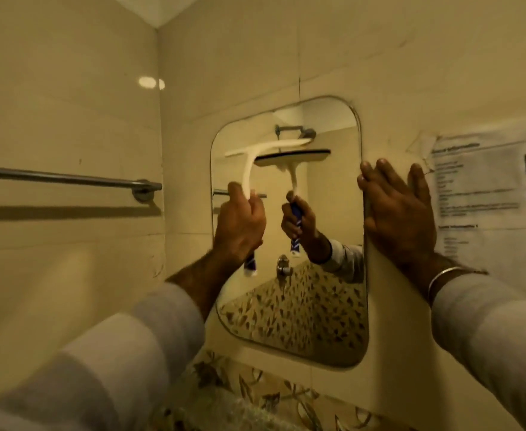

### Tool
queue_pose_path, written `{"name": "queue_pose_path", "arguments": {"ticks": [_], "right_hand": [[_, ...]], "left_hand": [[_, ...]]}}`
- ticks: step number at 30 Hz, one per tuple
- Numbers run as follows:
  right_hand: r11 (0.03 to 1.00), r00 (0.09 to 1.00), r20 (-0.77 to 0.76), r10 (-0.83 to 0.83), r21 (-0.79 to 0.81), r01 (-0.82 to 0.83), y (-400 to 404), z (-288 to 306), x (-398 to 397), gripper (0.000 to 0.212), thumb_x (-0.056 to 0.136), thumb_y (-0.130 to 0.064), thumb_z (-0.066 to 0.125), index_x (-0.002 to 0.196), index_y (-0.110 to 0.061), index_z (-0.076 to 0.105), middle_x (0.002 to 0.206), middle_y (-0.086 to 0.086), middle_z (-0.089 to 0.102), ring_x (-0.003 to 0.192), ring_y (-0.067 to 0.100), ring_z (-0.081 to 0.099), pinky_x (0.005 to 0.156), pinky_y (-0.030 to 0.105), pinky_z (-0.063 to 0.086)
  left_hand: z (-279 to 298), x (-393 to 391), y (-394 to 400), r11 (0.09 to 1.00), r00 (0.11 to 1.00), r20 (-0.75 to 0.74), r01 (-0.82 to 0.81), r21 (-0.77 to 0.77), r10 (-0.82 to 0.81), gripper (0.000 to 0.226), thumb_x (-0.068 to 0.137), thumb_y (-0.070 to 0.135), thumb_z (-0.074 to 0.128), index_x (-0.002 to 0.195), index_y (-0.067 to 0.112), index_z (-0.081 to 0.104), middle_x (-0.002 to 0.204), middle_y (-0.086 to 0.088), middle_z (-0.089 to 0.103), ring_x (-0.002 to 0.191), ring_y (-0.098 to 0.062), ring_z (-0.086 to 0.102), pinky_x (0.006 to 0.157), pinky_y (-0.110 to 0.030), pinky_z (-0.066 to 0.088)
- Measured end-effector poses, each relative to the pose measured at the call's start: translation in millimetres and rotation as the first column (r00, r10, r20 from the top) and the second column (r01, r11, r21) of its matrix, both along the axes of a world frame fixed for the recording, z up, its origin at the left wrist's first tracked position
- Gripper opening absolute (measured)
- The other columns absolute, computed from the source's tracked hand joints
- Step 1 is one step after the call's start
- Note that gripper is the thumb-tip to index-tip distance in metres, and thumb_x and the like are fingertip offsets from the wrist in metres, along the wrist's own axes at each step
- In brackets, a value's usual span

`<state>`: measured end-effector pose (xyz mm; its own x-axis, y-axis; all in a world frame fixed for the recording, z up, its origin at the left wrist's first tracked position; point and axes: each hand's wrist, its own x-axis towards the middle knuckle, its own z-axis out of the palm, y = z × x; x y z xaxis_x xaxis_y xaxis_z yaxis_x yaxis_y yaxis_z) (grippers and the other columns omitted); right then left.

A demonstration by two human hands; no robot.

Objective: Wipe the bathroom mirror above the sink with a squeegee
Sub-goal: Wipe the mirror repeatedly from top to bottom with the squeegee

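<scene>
Firmly round squeegee (266, 154): left hand (240, 225).

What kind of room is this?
Most likely a tiled bathroom. A rounded wall mirror reflects what looks like a shower fitting, a metal towel bar is fixed to the side wall, and the left hand holds a squeegee to the glass.

Your squeegee (249, 169) is white with a blue-and-white handle, held upright, its blade level against the mirror (289, 306) near 11 o'clock. The mirror is a tall rounded rectangle mounted on the tiled wall, tilted slightly.
</scene>
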<state>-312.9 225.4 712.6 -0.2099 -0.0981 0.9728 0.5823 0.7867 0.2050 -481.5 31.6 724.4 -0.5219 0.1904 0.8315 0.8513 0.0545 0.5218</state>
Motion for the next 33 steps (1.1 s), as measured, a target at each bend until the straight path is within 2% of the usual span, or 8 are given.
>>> {"name": "queue_pose_path", "arguments": {"ticks": [5, 10, 15, 21, 24, 25, 28, 33], "right_hand": [[0.999, 1.000, -0.023, 0.017, 0.032, -0.016, 2, 0, -1, 0.056, 0.090, -0.026, 0.038, 0.140, -0.010, 0.057, 0.155, 0.008, 0.046, 0.149, 0.028, 0.033, 0.124, 0.055, 0.010], [0.999, 0.999, -0.038, 0.017, 0.043, -0.015, 6, -1, -4, 0.055, 0.090, -0.025, 0.039, 0.139, -0.011, 0.059, 0.155, 0.006, 0.046, 0.150, 0.026, 0.032, 0.125, 0.050, 0.003], [0.999, 1.000, -0.024, 0.016, 0.041, -0.015, 6, -1, -3, 0.054, 0.088, -0.018, 0.048, 0.140, -0.010, 0.057, 0.155, 0.008, 0.046, 0.150, 0.028, 0.032, 0.124, 0.051, 0.004], [0.999, 0.999, -0.016, 0.038, -0.006, -0.038, 5, -2, -3, 0.051, 0.093, -0.015, 0.047, 0.143, -0.010, 0.053, 0.157, 0.007, 0.043, 0.151, 0.028, 0.029, 0.123, 0.051, 0.001], [0.997, 0.997, -0.039, 0.065, -0.032, -0.066, 3, 0, -4, 0.048, 0.093, -0.012, 0.047, 0.141, -0.011, 0.054, 0.157, 0.006, 0.044, 0.151, 0.026, 0.031, 0.123, 0.051, 0.002], [0.997, 0.997, -0.048, 0.062, -0.035, -0.064, 3, -1, -4, 0.046, 0.095, -0.013, 0.046, 0.140, -0.011, 0.055, 0.157, 0.006, 0.044, 0.151, 0.026, 0.031, 0.123, 0.051, 0.002], [0.998, 0.996, -0.063, 0.056, -0.037, -0.059, 0, -2, -5, 0.042, 0.098, -0.016, 0.042, 0.138, -0.011, 0.055, 0.156, 0.007, 0.046, 0.150, 0.026, 0.032, 0.123, 0.052, 0.005], [0.999, 0.999, -0.018, 0.030, -0.040, -0.030, -1, -2, -3, 0.043, 0.098, -0.020, 0.042, 0.138, -0.010, 0.053, 0.157, 0.007, 0.043, 0.152, 0.027, 0.029, 0.124, 0.057, 0.007]], "left_hand": [[72, 18, 39, 0.997, 1.000, -0.006, 0.000, 0.082, 0.000, 0.025, 0.101, 0.039, 0.036, 0.110, 0.016, 0.035, 0.072, -0.003, 0.056, 0.056, -0.022, 0.066, 0.050, -0.043, 0.060], [62, 22, 65, 1.000, 0.999, 0.048, 0.011, 0.006, -0.012, 0.020, 0.102, 0.039, 0.035, 0.105, 0.020, 0.029, 0.080, -0.005, 0.060, 0.058, -0.016, 0.066, 0.048, -0.030, 0.058], [11, 24, 74, 0.996, 0.999, 0.028, -0.017, -0.089, 0.020, 0.028, 0.102, 0.038, 0.034, 0.117, 0.014, 0.031, 0.079, -0.002, 0.056, 0.055, -0.009, 0.058, 0.035, -0.015, 0.040], [-75, 22, 63, 0.975, 0.988, 0.157, 0.028, -0.220, 0.007, 0.030, 0.100, 0.043, 0.035, 0.121, 0.024, 0.025, 0.087, -0.006, 0.066, 0.063, -0.020, 0.069, 0.052, -0.038, 0.061], [-124, 28, 48, 0.927, 0.987, 0.054, -0.124, -0.353, 0.153, 0.038, 0.102, 0.039, 0.033, 0.130, 0.014, 0.025, 0.068, 0.004, 0.052, 0.049, -0.008, 0.055, 0.036, -0.019, 0.047], [-141, 32, 42, 0.911, 0.983, 0.011, -0.168, -0.377, 0.186, 0.041, 0.102, 0.037, 0.033, 0.132, 0.011, 0.027, 0.066, 0.006, 0.049, 0.047, -0.008, 0.051, 0.035, -0.020, 0.043], [-189, 41, 31, 0.881, 0.984, -0.013, -0.163, -0.445, 0.175, 0.046, 0.102, 0.036, 0.033, 0.136, 0.006, 0.029, 0.079, -0.006, 0.062, 0.058, -0.020, 0.063, 0.049, -0.035, 0.056], [-242, 59, 19, 0.795, 0.982, 0.069, -0.102, -0.598, 0.177, 0.050, 0.102, 0.036, 0.032, 0.143, 0.008, 0.020, 0.093, -0.011, 0.067, 0.067, -0.021, 0.062, 0.055, -0.032, 0.051]]}}
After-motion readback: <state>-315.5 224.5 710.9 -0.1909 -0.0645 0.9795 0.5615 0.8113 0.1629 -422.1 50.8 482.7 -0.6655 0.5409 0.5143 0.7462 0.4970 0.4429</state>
